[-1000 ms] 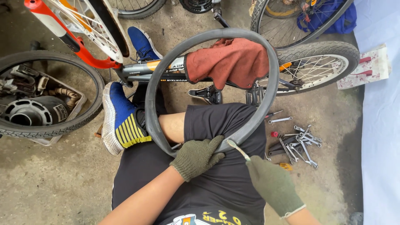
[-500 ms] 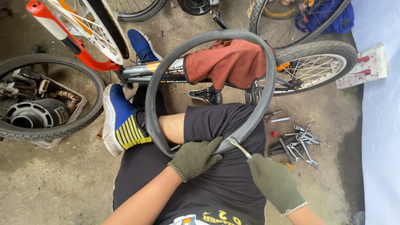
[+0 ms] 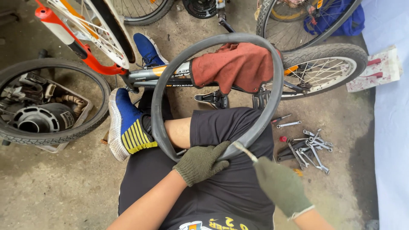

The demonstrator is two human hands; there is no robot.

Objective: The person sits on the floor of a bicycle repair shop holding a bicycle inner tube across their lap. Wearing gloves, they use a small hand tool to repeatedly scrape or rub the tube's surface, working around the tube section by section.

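A grey rubber inner tube (image 3: 272, 89) forms a big loop over my lap and a bicycle frame. My left hand (image 3: 202, 162), in a green knit glove, grips the tube's near side against my thigh. My right hand (image 3: 281, 186), also gloved, holds a thin metal tool (image 3: 243, 151) whose tip touches the tube just right of the left hand. A reddish-brown rag (image 3: 234, 66) hangs over the bicycle frame (image 3: 157, 76), inside the loop.
Several wrenches (image 3: 309, 147) lie scattered on the concrete floor to the right. A loose tyre (image 3: 55, 136) lies at the left around a tray of parts. Bicycle wheels (image 3: 332, 57) stand behind. My blue and yellow shoe (image 3: 125, 123) rests at the left.
The hands and the tube stay nearly still. My right hand has dropped slightly lower and further right, with the tool's tip still at the tube.
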